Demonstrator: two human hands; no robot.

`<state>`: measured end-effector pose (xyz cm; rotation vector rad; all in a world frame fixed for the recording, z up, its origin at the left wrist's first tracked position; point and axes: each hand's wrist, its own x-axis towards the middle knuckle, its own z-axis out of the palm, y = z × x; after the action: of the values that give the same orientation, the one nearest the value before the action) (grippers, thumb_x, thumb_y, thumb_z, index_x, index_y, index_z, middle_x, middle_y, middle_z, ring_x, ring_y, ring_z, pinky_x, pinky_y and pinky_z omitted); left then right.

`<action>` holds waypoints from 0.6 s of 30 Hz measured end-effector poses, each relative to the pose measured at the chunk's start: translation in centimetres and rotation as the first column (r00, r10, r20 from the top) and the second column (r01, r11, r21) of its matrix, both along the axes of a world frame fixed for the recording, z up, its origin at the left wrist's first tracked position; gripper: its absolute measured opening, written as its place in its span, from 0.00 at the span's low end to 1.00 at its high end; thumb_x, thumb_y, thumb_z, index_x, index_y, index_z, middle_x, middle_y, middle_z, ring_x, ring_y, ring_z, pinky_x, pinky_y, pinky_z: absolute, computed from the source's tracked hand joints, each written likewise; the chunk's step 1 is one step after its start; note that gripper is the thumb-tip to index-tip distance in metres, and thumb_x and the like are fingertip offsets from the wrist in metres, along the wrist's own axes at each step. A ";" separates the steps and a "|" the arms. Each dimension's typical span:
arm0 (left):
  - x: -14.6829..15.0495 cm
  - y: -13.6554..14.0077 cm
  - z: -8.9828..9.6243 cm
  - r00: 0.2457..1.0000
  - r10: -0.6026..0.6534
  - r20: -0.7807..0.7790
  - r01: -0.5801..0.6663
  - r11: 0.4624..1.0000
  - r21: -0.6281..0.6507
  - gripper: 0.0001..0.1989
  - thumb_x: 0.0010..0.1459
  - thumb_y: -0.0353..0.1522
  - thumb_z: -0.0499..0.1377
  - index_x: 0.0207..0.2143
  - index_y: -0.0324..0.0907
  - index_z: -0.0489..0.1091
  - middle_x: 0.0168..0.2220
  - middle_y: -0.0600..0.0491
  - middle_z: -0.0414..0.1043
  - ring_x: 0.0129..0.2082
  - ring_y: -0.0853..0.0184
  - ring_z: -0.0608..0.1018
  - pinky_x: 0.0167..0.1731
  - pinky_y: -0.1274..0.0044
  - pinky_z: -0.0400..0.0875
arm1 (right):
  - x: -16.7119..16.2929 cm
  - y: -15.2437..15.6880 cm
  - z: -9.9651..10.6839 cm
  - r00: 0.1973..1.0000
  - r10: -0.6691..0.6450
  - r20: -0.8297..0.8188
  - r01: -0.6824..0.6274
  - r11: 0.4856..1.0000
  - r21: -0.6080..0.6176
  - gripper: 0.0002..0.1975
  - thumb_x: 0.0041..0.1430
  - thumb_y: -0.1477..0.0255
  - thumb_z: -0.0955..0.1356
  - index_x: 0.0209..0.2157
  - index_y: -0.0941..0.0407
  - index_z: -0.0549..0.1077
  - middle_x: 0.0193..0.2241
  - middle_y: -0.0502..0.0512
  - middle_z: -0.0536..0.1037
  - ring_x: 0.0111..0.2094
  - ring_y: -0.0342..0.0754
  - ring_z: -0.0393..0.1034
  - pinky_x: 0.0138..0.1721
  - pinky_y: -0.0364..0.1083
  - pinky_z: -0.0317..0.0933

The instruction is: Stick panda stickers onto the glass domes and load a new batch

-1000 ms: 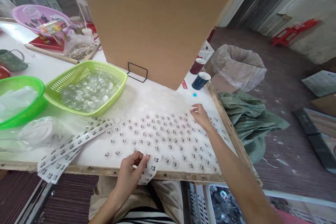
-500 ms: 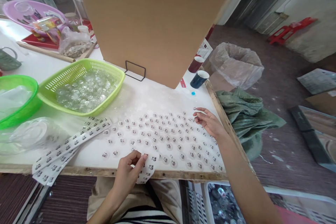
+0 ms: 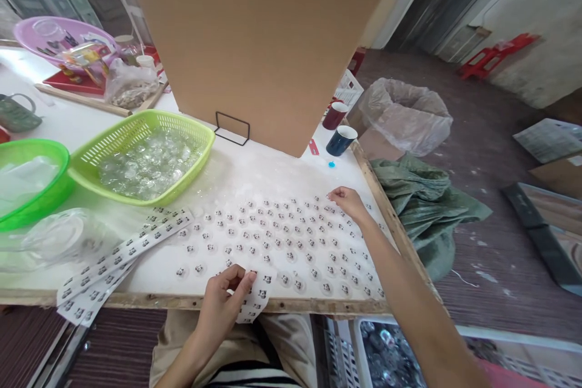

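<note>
My left hand point(image 3: 227, 298) pinches a strip of white sticker sheet point(image 3: 255, 302) printed with small black-and-white panda-like faces, at the table's front edge. Over the far right of the laid-out rows is my right hand point(image 3: 349, 203), thumb and fingers pressed together low at the tabletop; what they hold, if anything, is too small to make out. Many small clear round pieces point(image 3: 298, 285), each with a printed face on it, lie in loose rows on the white table point(image 3: 254, 167). Longer sticker strips point(image 3: 122, 256) lie crossed at the left, overhanging the front edge.
A lime basket point(image 3: 207, 154) of clear pieces and a green bowl point(image 3: 63, 179) stand left. A large cardboard sheet point(image 3: 264, 48) rises behind, with a black wire stand point(image 3: 233, 138) at its foot. Two mugs point(image 3: 341, 140) stand back right. A crate point(image 3: 357, 351) sits below the table.
My right hand has moved slightly left, and its fingers have gone from spread to pressed together. My left hand keeps its pinch on the sticker strip. The view has shifted slightly.
</note>
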<state>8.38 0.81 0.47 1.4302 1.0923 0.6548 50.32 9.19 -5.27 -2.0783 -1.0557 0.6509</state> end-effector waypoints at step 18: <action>-0.2 0.0 -0.1 0.998 0.035 0.043 -0.035 0.999 0.010 0.20 0.62 0.43 0.57 0.22 0.41 0.59 0.20 0.59 0.55 0.22 0.72 0.61 0.23 0.81 0.55 | -2.1 0.5 0.7 0.915 -0.017 0.404 0.059 0.994 -0.093 0.07 0.51 0.71 0.69 0.33 0.54 0.68 0.33 0.55 0.71 0.32 0.50 0.67 0.36 0.47 0.58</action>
<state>8.16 0.86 0.38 1.4028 1.0841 0.7140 48.18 9.64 -4.56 -2.3810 -1.2214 0.2616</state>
